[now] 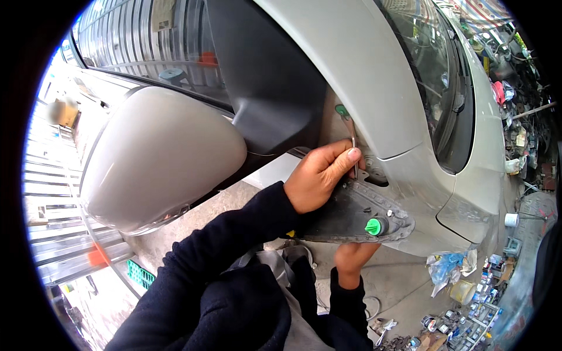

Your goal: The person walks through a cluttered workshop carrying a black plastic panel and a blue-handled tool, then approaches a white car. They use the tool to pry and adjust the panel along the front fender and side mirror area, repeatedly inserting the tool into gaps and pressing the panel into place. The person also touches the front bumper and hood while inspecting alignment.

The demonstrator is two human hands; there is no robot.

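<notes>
My left hand [322,175] is closed, thumb against bent fingers, on a slim metal tool [354,139]. Its upper end widens and reaches a small green clip [341,109] in the car body beside the windscreen pillar. Below this hand lies a black triangular trim panel [339,216], dusty along its edge, with a bright green fastener [373,227] near its corner. My right hand [354,254] comes up from below at the panel's lower edge. Its fingers are hidden behind the panel, so whether they grip it cannot be seen.
A beige side mirror [164,158] juts out to the left of my left forearm, under the door window [158,47]. The windscreen [430,76] is at upper right. Cans, jars and a blue plastic bag [448,268] crowd the floor at lower right. A green crate [140,274] stands lower left.
</notes>
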